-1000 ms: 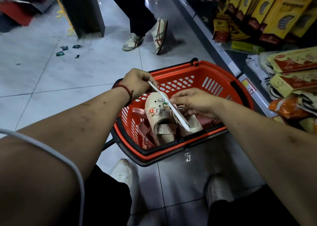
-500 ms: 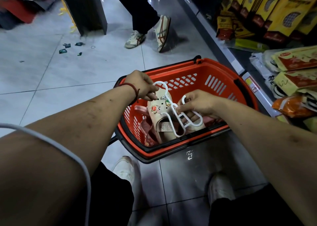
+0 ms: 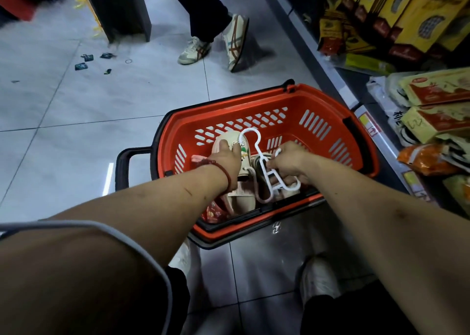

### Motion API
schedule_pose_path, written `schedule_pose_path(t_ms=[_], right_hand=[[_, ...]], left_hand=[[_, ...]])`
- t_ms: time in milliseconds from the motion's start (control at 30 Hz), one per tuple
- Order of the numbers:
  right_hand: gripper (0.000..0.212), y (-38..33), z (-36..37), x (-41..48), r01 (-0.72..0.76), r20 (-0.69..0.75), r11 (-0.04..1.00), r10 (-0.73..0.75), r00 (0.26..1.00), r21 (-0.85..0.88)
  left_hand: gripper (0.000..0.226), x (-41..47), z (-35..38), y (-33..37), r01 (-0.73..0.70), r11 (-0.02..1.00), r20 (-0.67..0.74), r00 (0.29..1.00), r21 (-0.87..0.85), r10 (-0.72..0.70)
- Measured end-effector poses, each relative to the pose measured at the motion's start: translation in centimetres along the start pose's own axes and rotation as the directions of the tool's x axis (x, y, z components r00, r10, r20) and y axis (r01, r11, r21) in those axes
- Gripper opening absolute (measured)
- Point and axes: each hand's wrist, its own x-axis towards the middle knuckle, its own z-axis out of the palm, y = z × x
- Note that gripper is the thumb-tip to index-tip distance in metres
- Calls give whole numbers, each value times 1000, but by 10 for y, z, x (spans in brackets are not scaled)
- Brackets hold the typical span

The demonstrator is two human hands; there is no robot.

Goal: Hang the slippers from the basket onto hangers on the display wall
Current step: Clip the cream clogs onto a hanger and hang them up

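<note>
An orange basket [image 3: 300,100] with a black rim stands on the tiled floor. Inside it lies a pair of cream slippers [image 3: 241,198] with small cartoon charms, over some red and pink items. My left hand [image 3: 226,156] grips the toe end of the left slipper. My right hand [image 3: 288,161] pinches a white plastic hanger [image 3: 250,136] whose hook points away from me; its lower arms lie over the slippers. The second slipper is mostly hidden under my right hand and the hanger.
Shelves of yellow and red packaged goods [image 3: 432,90] run along the right. Another person's legs and sneakers [image 3: 216,44] stand beyond the basket. A dark display stand [image 3: 119,9] rises at the far left, with small scraps [image 3: 86,62] on the floor. My own shoes [image 3: 318,281] are below.
The hanger has turned from edge-on to flat, its hook now pointing away. My left hand moved from the hanger's hook down onto the slipper's toe. The view has lifted slightly.
</note>
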Motion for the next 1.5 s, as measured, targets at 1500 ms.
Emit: schedule_pose_path(t_ms=[1500], right_hand=[[33,-19,34,44,249,-150,954,-225,963,167]], left_hand=[[47,38,-19,-45,-52,878,-201,978,-475,-50]])
